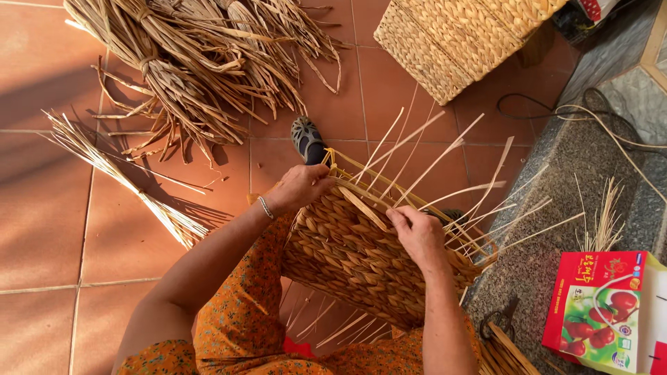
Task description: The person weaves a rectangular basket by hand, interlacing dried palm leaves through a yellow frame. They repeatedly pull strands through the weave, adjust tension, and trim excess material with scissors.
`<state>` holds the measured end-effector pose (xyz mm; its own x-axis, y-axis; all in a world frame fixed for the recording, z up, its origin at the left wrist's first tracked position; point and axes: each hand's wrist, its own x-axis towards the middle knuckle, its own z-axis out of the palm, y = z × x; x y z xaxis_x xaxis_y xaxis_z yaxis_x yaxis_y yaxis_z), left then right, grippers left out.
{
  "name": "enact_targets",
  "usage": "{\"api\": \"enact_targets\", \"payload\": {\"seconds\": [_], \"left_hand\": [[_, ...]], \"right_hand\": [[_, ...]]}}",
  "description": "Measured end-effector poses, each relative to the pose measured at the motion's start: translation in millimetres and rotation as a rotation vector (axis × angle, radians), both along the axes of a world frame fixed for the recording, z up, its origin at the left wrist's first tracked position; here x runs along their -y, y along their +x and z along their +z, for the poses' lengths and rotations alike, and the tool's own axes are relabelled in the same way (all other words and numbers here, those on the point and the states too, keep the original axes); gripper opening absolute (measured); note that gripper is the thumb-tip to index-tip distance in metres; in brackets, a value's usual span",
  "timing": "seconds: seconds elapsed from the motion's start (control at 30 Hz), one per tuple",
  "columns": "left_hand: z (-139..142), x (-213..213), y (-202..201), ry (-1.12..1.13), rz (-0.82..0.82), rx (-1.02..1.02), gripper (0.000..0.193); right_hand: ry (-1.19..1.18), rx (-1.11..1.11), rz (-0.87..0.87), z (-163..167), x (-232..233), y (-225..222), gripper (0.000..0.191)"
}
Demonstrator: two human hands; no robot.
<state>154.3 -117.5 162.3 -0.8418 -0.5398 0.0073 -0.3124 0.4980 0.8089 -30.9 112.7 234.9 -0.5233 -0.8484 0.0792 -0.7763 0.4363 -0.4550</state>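
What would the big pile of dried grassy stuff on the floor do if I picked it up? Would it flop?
The dried reed bundles would probably feel light, since they are thin dry strips. The loose ends look likely to droop and splay, as they already fan out over the tiled floor. The tied middles should hold together, though stray strands may drop.

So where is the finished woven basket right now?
In the head view the finished woven basket lies on the tiled floor at the top right, beyond the half-woven basket in the person's hands, right of the dried-straw bundles.

Home craft workspace, terracotta tile floor (55, 229), dried reed bundles (187, 62), finished woven basket (458, 38)
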Motion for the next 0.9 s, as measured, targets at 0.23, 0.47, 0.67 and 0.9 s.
{"api": "enact_targets", "payload": {"seconds": [0.23,0.47,0.67,0.9], "left_hand": [[35.4,-22.8,-13.8,-0.551,0.122,-0.461,0.021],[25.1,-9.0,-32.8,-0.198,0.05,-0.341,0.01],[22.4,-0.8,-1.3,-0.062,-0.156,-0.338,0.025],[42.9,-8.4,1.1,-0.307,-0.303,-0.148,0.038]], "right_hand": [[-0.183,-0.191,0.043,38.7,-12.6,-12.5,0.021],[-0.177,-0.398,0.041,60.2,-12.9,-5.3,0.019],[-0.557,-0.771,0.231,66.2,10.0,23.4,0.017],[-0.312,-0.706,0.125,73.6,19.7,8.8,0.013]]}}
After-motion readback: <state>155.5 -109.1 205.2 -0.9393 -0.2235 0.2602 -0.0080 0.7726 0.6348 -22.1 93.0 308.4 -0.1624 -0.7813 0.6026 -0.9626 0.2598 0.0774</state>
